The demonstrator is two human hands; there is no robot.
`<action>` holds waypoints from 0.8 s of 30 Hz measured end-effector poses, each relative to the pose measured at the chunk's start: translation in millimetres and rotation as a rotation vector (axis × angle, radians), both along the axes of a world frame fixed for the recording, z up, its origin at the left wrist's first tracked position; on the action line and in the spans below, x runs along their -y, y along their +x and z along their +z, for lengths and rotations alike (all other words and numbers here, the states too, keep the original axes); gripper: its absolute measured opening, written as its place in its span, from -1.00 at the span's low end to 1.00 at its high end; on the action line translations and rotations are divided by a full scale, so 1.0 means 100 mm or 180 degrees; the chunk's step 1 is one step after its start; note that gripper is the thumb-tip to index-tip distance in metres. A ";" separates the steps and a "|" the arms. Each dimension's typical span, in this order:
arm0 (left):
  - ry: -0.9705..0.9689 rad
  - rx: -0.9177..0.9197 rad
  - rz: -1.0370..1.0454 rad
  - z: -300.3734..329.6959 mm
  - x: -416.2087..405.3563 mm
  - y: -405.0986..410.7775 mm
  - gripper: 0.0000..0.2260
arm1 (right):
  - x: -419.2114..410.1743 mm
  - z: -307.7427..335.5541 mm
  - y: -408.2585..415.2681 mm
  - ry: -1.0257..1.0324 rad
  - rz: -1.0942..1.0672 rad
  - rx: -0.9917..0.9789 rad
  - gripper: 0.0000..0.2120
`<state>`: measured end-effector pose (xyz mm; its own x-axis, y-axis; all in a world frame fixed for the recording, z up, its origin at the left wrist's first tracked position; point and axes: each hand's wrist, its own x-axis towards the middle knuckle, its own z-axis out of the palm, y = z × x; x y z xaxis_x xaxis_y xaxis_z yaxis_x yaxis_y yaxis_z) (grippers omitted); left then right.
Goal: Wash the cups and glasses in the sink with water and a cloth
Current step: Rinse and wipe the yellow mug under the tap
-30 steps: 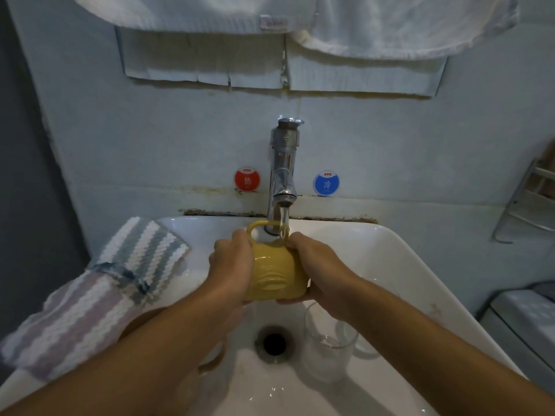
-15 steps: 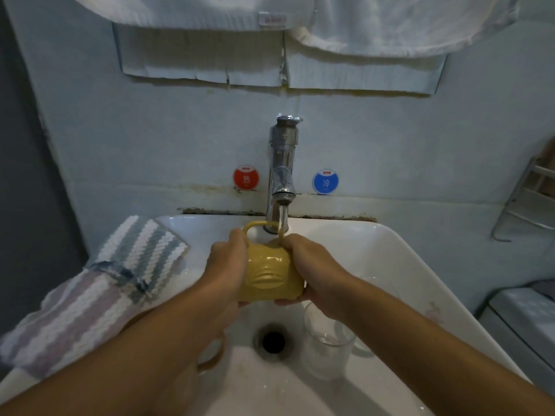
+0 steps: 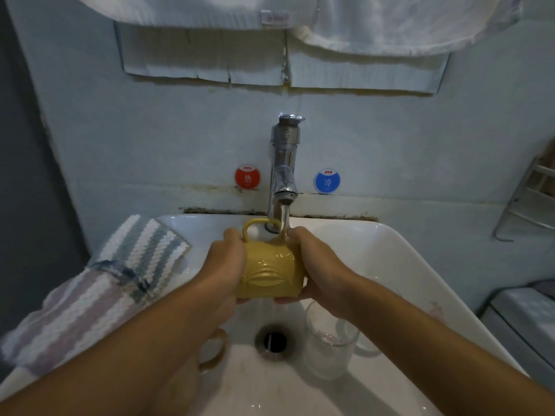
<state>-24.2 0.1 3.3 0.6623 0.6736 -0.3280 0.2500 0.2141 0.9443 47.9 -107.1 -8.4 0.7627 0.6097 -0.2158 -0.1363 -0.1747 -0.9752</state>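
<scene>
I hold a yellow mug (image 3: 268,273) with a raised pattern over the white sink (image 3: 426,274), its handle pointing away from me. My left hand (image 3: 223,262) grips its left side and my right hand (image 3: 315,265) its right side. Water runs from the chrome tap (image 3: 283,172) onto the mug's top by my right fingers. A clear glass (image 3: 329,352) stands in the basin under my right forearm. A tan cup handle (image 3: 214,349) shows beneath my left forearm; the rest of that cup is hidden. A striped cloth (image 3: 99,283) lies over the sink's left rim.
The drain (image 3: 274,340) sits in the basin's middle. Red (image 3: 247,177) and blue (image 3: 327,180) stickers flank the tap on the wall. White towels (image 3: 375,22) hang overhead. A wire rack (image 3: 531,199) is on the right wall, a grey appliance (image 3: 522,328) below it.
Both hands and the yellow mug have stayed under the running tap, shifting only slightly. The view has barely moved.
</scene>
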 end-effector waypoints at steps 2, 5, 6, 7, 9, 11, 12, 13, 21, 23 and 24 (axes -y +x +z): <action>-0.0010 0.0008 0.0036 0.01 0.00 0.00 -0.65 | 0.01 0.00 0.00 0.0004 -0.0030 -0.0001 -0.76; -0.0020 0.0020 0.0049 0.00 0.00 0.00 -0.66 | 0.01 -0.01 -0.01 -0.0048 -0.0037 0.0008 -0.81; -0.0030 0.0012 0.0046 -0.01 0.01 0.00 -0.65 | 0.01 -0.01 0.00 -0.0058 -0.0028 -0.0017 -0.83; -0.0049 0.0010 0.0049 -0.01 0.01 0.01 -0.65 | 0.02 0.00 0.00 -0.0045 -0.0029 -0.0055 -0.85; -0.0059 0.0032 0.0026 -0.01 0.01 0.01 -0.65 | 0.02 0.01 0.01 -0.0010 -0.0024 -0.0104 -0.88; -0.0061 0.0041 -0.0041 -0.01 0.02 0.00 -0.67 | 0.03 0.01 0.02 -0.0004 0.0003 -0.0101 -0.90; -0.0080 0.0040 -0.0071 -0.01 0.01 -0.01 -0.67 | 0.03 0.01 0.03 0.0007 0.0001 -0.0097 -0.91; -0.0112 0.0048 -0.0097 -0.01 0.01 -0.01 -0.68 | 0.03 0.01 0.04 0.0022 -0.0009 -0.0087 -0.92; -0.0319 0.0002 -0.0340 -0.06 0.01 -0.02 -0.66 | 0.04 -0.01 0.05 -0.0227 -0.0308 0.0263 -0.77; -0.0412 0.0043 -0.0358 -0.05 0.00 -0.03 -0.66 | 0.05 -0.01 0.07 -0.0236 -0.0356 0.0305 -0.78; -0.0387 0.0050 -0.0365 -0.04 -0.01 -0.03 -0.66 | 0.05 0.00 0.07 -0.0234 -0.0362 0.0312 -0.78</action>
